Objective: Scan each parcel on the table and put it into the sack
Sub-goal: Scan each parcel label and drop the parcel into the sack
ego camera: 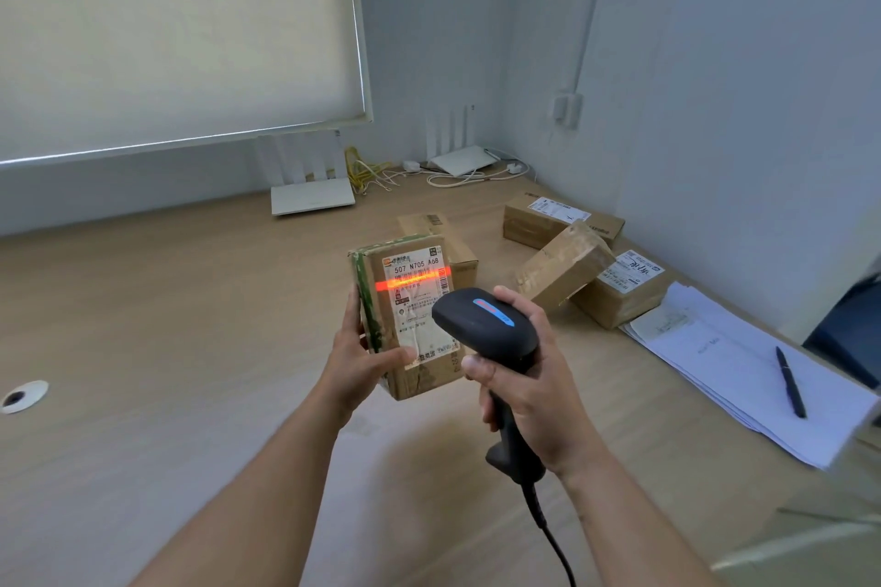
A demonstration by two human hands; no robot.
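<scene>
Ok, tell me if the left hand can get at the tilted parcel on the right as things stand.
Probably not yet: the left hand grips the labelled parcel being scanned, and the right hand with the scanner lies between it and the tilted parcel.

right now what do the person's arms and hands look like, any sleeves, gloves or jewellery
Both forearms are bare up to the frame edge, with no sleeves in view. The left hand and the right hand wear no gloves, and no rings, watch or wristband show on either. Nails are short and unpainted.
</scene>
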